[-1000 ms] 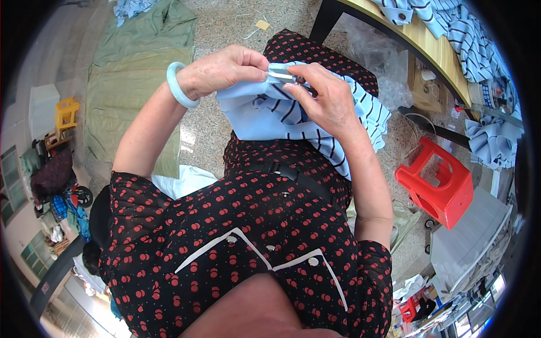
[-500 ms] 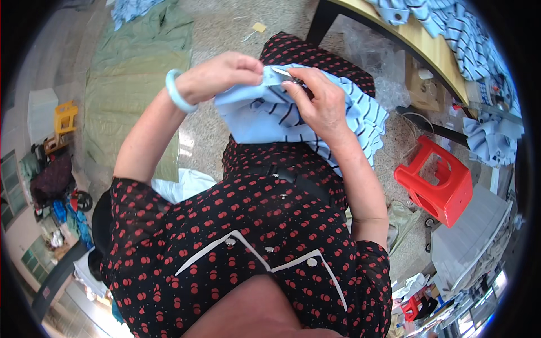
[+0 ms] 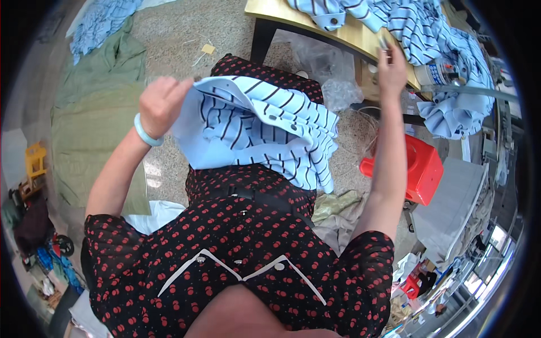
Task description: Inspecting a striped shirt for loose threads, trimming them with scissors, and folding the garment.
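The left hand (image 3: 160, 101) is closed on the edge of a pale blue striped shirt (image 3: 265, 132), holding it up over the lap so the cloth hangs down across the dotted dress; a light bangle (image 3: 145, 132) sits on that wrist; the right hand (image 3: 391, 67) is stretched out to the wooden bench (image 3: 315, 28), fingers pinched on something small at its edge, though what it is cannot be made out; more striped shirts (image 3: 417, 25) lie heaped on the bench; a red stool (image 3: 420, 169) stands on the floor beside the right arm.
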Motion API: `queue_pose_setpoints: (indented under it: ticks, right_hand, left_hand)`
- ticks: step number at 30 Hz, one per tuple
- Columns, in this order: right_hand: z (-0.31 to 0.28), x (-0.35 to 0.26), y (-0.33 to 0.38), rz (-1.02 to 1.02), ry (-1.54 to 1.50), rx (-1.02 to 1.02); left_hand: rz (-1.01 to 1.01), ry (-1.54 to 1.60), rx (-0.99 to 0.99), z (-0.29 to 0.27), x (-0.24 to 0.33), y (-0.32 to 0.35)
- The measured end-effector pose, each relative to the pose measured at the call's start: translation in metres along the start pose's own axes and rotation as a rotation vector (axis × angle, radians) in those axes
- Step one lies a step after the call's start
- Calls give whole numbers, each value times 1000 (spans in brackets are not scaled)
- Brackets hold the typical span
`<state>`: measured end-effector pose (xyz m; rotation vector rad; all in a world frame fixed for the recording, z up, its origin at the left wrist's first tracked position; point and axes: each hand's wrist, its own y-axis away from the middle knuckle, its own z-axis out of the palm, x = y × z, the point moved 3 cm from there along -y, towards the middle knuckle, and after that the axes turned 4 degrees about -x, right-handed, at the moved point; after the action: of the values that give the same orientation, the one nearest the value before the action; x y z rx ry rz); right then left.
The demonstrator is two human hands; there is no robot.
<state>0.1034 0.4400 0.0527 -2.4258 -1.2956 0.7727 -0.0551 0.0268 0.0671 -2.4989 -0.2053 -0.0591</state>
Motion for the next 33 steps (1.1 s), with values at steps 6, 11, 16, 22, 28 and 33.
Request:
queue_pose_setpoints:
  ticks: [6,11,16,22,28,33]
  right_hand:
    - [22,80,-44,-57,214,-255]
    - [26,102,-44,-7,33,-318]
    - [36,98,-27,-25,75,-203]
    - [3,102,-15,1,7,-89]
    - [-7,122,-13,39,29,-8]
    - [-5,124,-18,18,123,-31]
  left_hand:
    - [-41,78,-378,36,23,80]
    - [-392,229,-488,47,44,107]
    - [-841,303,-513,67,54,135]
    - [-1887,1194,-421,92,38,154]
    - [-2010,1690,370,103,42,155]
    - [-1998,1787,404,110,43,150]
